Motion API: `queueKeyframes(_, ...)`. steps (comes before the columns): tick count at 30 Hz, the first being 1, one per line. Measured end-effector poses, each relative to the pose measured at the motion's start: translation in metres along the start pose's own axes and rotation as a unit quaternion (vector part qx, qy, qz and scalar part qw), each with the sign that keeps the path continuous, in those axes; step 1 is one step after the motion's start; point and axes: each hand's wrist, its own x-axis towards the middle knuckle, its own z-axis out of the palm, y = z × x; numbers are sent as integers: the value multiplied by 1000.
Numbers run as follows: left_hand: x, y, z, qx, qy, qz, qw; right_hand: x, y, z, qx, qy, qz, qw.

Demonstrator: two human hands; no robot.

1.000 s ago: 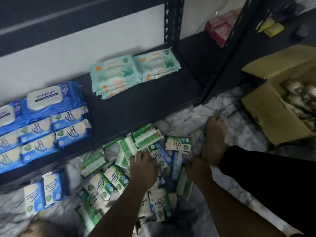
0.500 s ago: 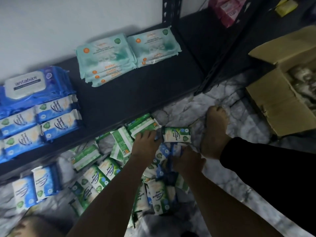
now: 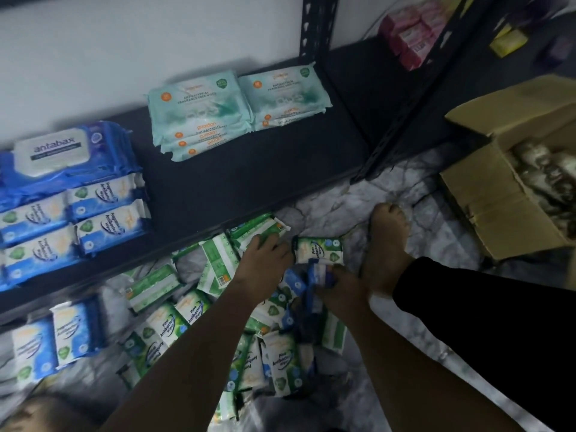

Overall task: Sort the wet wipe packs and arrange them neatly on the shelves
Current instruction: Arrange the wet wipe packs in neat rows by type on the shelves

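Left hand [image 3: 263,263] presses flat on a green pack [image 3: 258,229] — right hand [image 3: 338,283] grips a blue pack [image 3: 319,272], likely sorting by colour.

**Wipe packs: some shelved, most loose on floor**

Teal soft-plastic "guardian" packs [image 3: 199,120]: two flat stacks side by side at back edge of the dark shelf board [image 3: 249,182]. Blue "antabax" pack w/ white lid [image 3: 56,154] at left end, blue-white small packs [image 3: 106,213] in rows toward front edge. Green-white "Pine" packs [image 3: 280,360] jumbled on marble floor [image 3: 358,207] below front edge; two blue-white ones [image 3: 53,341] upright at left.
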Motion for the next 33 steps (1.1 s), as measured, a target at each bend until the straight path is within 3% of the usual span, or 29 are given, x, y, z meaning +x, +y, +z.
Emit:
queueKeyframes(8,-24,6,-16,-25,-1,-22,999,-37,-14,-40,136,-10,-20,990)
queueKeyframes(11,-40,9,-21,-95,16,-58,994,-41,-14,-47,289,-11,37,957)
queueKeyframes(15,-68,13,-28,-222,92,-118,963,-56,-32,-59,401,-50,83,911)
queueKeyframes(19,-111,7,-34,-459,156,-172,858,-82,-52,-71,498,-124,83,854)
queueKeyframes(22,-149,3,-49,-549,196,-235,778,-110,-69,-79,577,-178,58,795)
queueKeyframes(25,-185,1,-63,-664,236,-299,643,-139,-86,-81,612,-225,62,755)
queueKeyframes(29,-227,-1,-64,-720,316,-354,506,-172,-103,-72,594,-296,32,748)
queueKeyframes(33,-261,-3,-66,-704,356,-432,437,-198,-123,-61,559,-350,48,750)
